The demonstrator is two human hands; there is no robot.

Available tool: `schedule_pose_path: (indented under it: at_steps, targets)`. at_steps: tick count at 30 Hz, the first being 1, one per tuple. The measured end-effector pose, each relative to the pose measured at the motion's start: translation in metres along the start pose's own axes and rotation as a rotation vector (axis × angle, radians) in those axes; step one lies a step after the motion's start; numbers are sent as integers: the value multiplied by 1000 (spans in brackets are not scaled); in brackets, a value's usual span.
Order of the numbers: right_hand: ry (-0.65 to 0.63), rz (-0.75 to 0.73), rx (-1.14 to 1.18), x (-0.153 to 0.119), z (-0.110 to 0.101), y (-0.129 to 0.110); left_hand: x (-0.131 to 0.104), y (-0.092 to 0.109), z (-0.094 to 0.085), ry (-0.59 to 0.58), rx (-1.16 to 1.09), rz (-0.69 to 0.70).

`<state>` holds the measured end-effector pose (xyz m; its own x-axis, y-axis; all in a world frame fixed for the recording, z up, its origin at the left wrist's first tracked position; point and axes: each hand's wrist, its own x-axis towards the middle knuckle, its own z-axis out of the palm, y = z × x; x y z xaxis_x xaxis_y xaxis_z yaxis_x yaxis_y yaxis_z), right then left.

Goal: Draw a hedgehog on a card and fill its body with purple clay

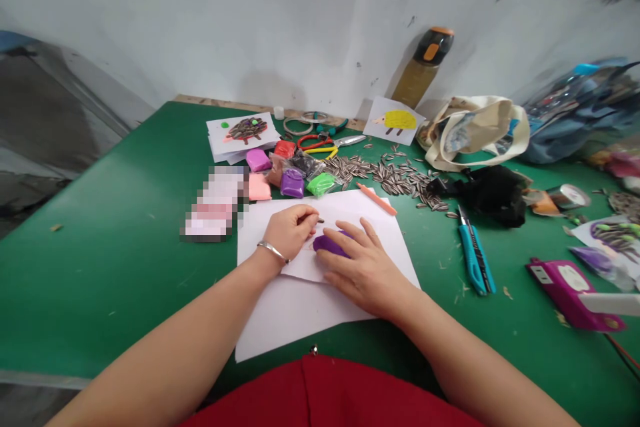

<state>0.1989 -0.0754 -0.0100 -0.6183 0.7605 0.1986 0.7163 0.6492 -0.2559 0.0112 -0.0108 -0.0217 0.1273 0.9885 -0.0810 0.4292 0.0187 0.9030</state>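
Note:
White paper sheets (280, 320) lie stacked on the green table in front of me. A flat patch of purple clay (326, 246) is on the top sheet, partly covered by my right hand (363, 267). That hand rests with its fingers spread across the clay and the paper. Just left of the clay, my left hand (295, 230) pinches a small dark sunflower seed (321, 220), whose end pokes out past the fingertips. Faint drawn lines show on the paper between the hands. An orange pen (377, 199) lies at the sheet's upper right.
Beyond the paper are bagged clay packs (292, 183), scissors (330, 145) and a heap of sunflower seeds (400, 177). A teal utility knife (476, 253) lies right, near a magenta device (575, 293). A blurred-out phone-like object (213, 207) is left; a bottle (423, 67) leans on the wall.

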Motion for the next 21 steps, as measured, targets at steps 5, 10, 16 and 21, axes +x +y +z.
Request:
schedule_pose_path:
  at_steps: [5, 10, 16, 21]
  targets:
    - [206, 92, 15, -4, -6, 34, 0, -2, 0, 4, -5, -11]
    - [223, 66, 64, -7, -5, 51, -1, -1, 0, 5, -3, -23]
    - [22, 82, -26, -3, -1, 32, -2, 4, -1, 9, 19, -27]
    - [71, 118, 49, -6, -1, 38, -1, 3, -2, 4, 33, -14]
